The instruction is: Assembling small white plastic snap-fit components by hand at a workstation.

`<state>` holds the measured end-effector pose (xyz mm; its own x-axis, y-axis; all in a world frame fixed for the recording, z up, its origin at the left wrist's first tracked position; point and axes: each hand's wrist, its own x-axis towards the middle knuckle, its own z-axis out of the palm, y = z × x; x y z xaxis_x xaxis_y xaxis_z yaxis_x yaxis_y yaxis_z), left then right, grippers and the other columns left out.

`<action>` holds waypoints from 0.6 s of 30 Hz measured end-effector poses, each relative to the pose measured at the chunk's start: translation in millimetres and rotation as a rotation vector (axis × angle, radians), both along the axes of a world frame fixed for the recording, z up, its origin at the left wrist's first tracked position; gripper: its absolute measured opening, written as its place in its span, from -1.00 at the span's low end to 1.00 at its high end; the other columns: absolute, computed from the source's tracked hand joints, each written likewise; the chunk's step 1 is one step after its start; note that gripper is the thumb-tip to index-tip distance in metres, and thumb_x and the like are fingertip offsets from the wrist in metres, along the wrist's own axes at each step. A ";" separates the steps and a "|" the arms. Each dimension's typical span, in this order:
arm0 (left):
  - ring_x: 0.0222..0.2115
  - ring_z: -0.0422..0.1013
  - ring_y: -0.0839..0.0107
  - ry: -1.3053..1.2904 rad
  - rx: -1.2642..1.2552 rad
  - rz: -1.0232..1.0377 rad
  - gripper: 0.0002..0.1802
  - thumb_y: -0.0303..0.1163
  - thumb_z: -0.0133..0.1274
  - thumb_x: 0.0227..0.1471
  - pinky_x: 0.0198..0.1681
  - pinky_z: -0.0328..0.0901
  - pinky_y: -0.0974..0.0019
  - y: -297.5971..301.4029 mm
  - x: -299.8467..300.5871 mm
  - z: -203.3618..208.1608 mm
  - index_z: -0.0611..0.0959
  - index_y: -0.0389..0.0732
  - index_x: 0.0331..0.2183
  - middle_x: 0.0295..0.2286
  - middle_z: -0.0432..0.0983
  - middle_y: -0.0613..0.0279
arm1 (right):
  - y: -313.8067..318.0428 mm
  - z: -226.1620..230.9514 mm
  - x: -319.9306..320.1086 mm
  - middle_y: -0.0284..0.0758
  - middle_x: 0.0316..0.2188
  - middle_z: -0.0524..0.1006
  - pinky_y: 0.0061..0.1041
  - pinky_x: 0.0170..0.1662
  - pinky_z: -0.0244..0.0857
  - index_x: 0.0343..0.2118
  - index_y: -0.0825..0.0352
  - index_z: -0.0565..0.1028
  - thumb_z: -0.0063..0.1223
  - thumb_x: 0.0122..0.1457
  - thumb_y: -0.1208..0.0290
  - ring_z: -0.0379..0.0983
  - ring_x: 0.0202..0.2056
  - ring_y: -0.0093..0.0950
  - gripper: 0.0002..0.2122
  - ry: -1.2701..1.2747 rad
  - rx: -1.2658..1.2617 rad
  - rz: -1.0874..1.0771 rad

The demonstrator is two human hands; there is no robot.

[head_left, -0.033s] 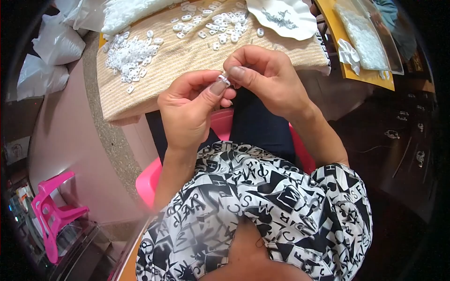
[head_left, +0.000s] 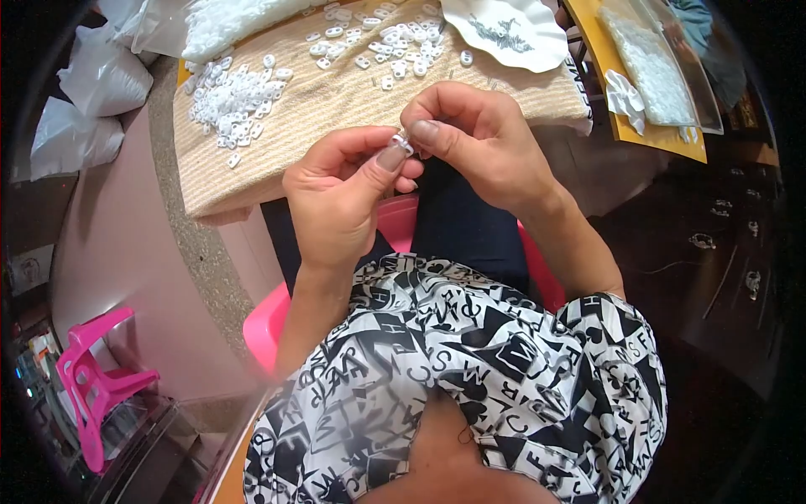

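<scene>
Between the thumb and index finger of my left hand (head_left: 334, 197) is a small white plastic piece (head_left: 403, 144). The fingertips of my right hand (head_left: 491, 147) are pinched together right beside it; whatever lies between them is too small to make out. Both hands are held up over the near edge of a striped beige cloth (head_left: 327, 105). On the cloth, a heap of loose white plastic pieces (head_left: 231, 105) lies to the left, and more two-holed white pieces (head_left: 411, 40) are scattered farther back. A white wavy-edged dish (head_left: 547, 34) holds small dark grey metal bits (head_left: 508, 35).
A clear bag of white pieces (head_left: 231, 25) sits at the back left. To the right, a yellow board (head_left: 646, 141) carries another bag of white pieces (head_left: 651, 76) and crumpled white paper (head_left: 624, 99). White sacks (head_left: 105, 71) and a pink stool (head_left: 96, 382) stand on the left.
</scene>
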<state>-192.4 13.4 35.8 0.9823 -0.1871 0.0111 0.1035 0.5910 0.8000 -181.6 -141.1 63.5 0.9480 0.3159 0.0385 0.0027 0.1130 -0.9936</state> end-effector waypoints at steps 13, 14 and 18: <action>-0.55 0.44 0.42 0.012 0.068 0.040 -0.87 -0.66 0.02 -0.14 -0.49 0.40 0.47 -3.3 -2.4 -0.2 0.52 -0.44 -0.41 -0.51 0.48 0.04 | -2.2 7.3 -3.9 -0.47 -0.53 0.35 -0.72 -0.36 0.18 -0.44 0.46 0.36 -0.10 0.09 0.47 0.24 -0.43 -0.73 -0.87 0.008 -0.144 0.006; -0.55 0.44 0.42 0.011 0.067 0.040 -0.87 -0.66 0.02 -0.14 -0.49 0.40 0.47 -3.3 -2.1 -0.8 0.52 -0.44 -0.41 -0.51 0.48 0.04 | -2.3 5.0 -3.3 -0.47 -0.53 0.35 -0.72 -0.36 0.18 -0.45 0.45 0.36 -0.10 0.09 0.48 0.24 -0.43 -0.73 -0.88 0.022 -0.131 0.000; -0.55 0.44 0.42 0.003 0.059 0.040 -0.88 -0.65 0.02 -0.13 -0.49 0.39 0.47 -3.3 -1.1 -2.2 0.52 -0.44 -0.41 -0.51 0.47 0.04 | 1.2 6.2 -5.9 -0.46 -0.53 0.36 -0.73 -0.35 0.19 -0.44 0.45 0.36 -0.10 0.09 0.49 0.24 -0.44 -0.73 -0.89 0.009 -0.120 -0.011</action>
<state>-193.5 10.0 33.6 0.9890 -0.1477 -0.0021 0.0834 0.5463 0.8334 -187.5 -139.9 69.7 0.9515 0.3074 -0.0076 -0.0058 -0.0070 -1.0000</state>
